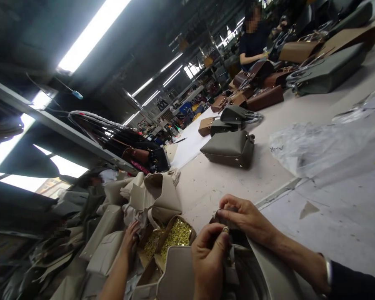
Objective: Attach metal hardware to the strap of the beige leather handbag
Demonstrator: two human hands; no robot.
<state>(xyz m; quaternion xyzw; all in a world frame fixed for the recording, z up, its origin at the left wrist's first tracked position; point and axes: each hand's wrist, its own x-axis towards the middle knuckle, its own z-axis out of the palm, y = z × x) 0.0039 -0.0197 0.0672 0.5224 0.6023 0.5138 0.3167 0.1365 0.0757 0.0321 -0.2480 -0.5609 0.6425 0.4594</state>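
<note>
While the left hand (208, 260) pinches a small brass-coloured fitting (225, 229) between thumb and forefinger, the right hand (245, 216) curls its fingers over the top edge of a grey leather bag (268, 271) that lies at the near edge of the worktable (268, 171), right under both hands. Both hands are closed in a fine grip, the left on the fitting, the right on the bag's edge just beside it. To do this well, I judge that the right hand should keep the leather flat and taut where the fitting meets it, so the left can seat the piece squarely rather than at a slant; whether it is a screw, stud or rivet is too small to tell. An open box of gold-coloured fittings (176, 234) sits just to the left, and another person's hand (129, 237) reaches in beside it, so elbows want keeping close. Further up the table lie a finished grey bag (229, 148) and brown bags (264, 98), well apart from the work.
</note>
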